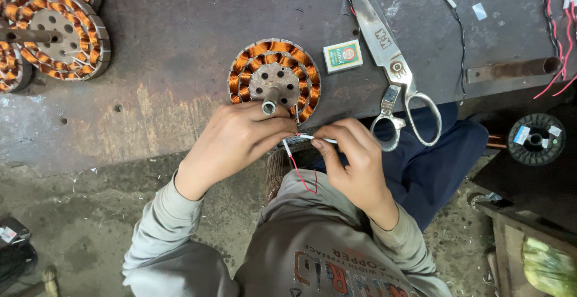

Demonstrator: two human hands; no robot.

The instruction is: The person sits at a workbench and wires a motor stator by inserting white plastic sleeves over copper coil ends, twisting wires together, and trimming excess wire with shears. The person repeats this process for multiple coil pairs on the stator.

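A round motor stator point(274, 76) with copper windings and a steel shaft lies at the near edge of the dark metal bench point(180, 39). My left hand point(237, 141) rests against the stator's near rim, fingers curled by the shaft. My right hand point(354, 159) pinches a thin white sleeve point(312, 137) on a lead wire. A red wire point(300, 174) hangs from there down toward my lap.
Large steel scissors point(390, 63) lie right of the stator, beside a small green-and-white matchbox point(342, 55). More wound stators point(57, 30) sit at the far left. Loose red and black wires point(559, 39), a rusty tube point(511, 69) and a black wire spool point(536, 139) are on the right.
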